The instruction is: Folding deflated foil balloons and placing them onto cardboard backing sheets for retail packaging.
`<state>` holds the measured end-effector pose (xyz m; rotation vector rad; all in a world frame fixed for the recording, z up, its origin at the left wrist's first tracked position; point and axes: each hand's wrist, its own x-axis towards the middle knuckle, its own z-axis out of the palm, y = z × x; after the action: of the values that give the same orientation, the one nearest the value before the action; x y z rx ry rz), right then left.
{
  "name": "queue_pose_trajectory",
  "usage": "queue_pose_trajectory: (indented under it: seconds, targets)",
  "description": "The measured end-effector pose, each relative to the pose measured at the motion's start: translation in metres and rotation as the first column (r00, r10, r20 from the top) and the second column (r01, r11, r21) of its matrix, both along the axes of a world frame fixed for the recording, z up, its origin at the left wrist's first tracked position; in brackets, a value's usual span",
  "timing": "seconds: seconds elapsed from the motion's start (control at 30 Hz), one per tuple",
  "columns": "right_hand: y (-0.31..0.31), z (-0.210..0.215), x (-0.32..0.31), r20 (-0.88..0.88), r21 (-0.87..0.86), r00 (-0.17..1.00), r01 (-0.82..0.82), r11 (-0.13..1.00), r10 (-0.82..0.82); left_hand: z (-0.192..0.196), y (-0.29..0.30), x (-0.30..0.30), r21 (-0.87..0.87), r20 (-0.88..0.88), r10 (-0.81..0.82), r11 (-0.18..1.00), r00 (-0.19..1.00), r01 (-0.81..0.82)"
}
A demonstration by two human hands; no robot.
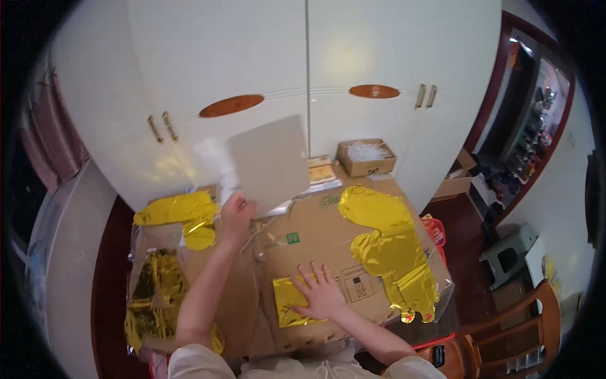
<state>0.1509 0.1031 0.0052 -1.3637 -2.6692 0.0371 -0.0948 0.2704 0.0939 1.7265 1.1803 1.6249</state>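
Grey card (268, 161): a flat, pale sheet lifted above the far edge of the surface (252, 316), tilted and motion-blurred, with a clear plastic sleeve (211, 164) trailing at its left side.
Left hand (235, 218): clenched on the card's lower left corner; a grip on one corner only could let the sheet swing or slip out, I judge.
Folded gold foil piece (291, 302): lies flat near the near edge of the cardboard-covered surface.
Right hand (323, 294): fingers spread, palm pressed flat on the foil piece, grasping nothing; hard pressure might crease the thin foil.
Large gold balloon (388, 249): spread along the right edge, its end at the near right corner overhanging, so a nudge could drag it off.
Gold balloon (183, 215): at the far left corner, right beside the left hand; the swinging card could knock it.
Crumpled gold foil (154, 294): along the left edge.
Open box (366, 156): beyond the far edge, by the white wardrobe doors (303, 57).
Wooden chair (524, 328): off the near right corner.
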Motion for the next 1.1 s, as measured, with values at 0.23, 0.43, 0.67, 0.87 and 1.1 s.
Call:
queue_pose_trajectory:
  seconds: [0.23,0.43,0.67,0.87,1.1]
  targets:
    - [0.000,0.001,-0.004,0.026,0.025,1.000,-0.011,1.000,0.010,-0.056,-0.161,-0.052,-0.657,0.237,0.245,0.753,0.940,-0.030]
    - [-0.002,0.003,-0.003,0.060,0.023,0.998,-0.002,1.000,0.001,-0.095,-0.183,-0.040,-0.737,0.182,0.196,0.676,0.964,0.002]
    - [-0.001,0.001,-0.003,0.041,0.038,0.999,-0.005,0.999,0.003,-0.082,-0.177,-0.021,-0.776,0.136,0.055,0.626,0.989,0.072]
    - [-0.002,0.007,-0.005,0.106,-0.012,0.994,-0.007,1.000,0.008,-0.070,-0.210,0.006,-0.905,0.134,-0.209,0.373,0.969,0.205]
    - [-0.002,0.009,-0.003,0.110,-0.023,0.994,-0.005,1.000,0.008,-0.038,-0.161,-0.060,-0.351,-0.665,-0.054,0.903,0.745,-0.247]
